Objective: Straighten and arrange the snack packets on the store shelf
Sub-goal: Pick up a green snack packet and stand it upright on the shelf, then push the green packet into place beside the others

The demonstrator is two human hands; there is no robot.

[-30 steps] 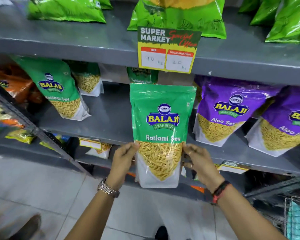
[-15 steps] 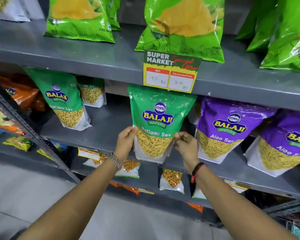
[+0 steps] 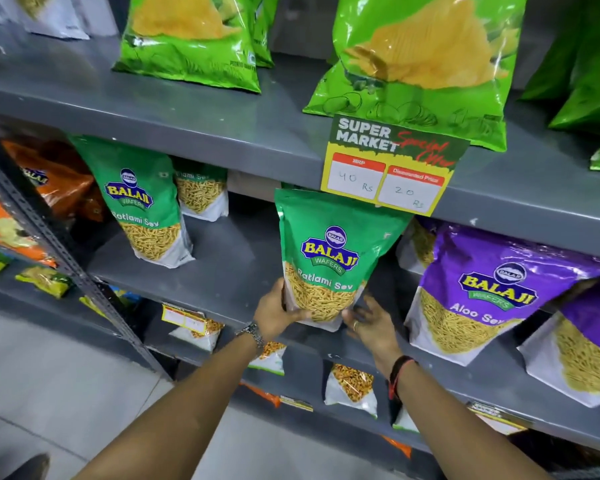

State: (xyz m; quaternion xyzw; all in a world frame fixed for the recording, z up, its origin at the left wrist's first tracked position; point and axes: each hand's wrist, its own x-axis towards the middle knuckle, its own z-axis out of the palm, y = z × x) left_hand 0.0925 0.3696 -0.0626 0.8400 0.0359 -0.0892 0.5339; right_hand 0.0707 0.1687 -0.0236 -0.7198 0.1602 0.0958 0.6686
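Note:
A green Ratlami Sev packet stands upright on the grey middle shelf, its top tucked under the shelf above. My left hand grips its lower left corner. My right hand is at its lower right corner with fingers spread, touching or just off the packet. Another green Ratlami Sev packet leans at the left of the same shelf, with a third one behind it. Two purple Aloo Sev packets stand to the right.
A yellow special-offer price tag hangs from the upper shelf edge above the held packet. Green chip bags sit on the upper shelf. Small packets lie on the lower shelf. Orange packets fill the rack at left.
The green packet went from held out in front of the shelf to standing on the middle shelf. My right hand's fingers have spread at its lower right corner.

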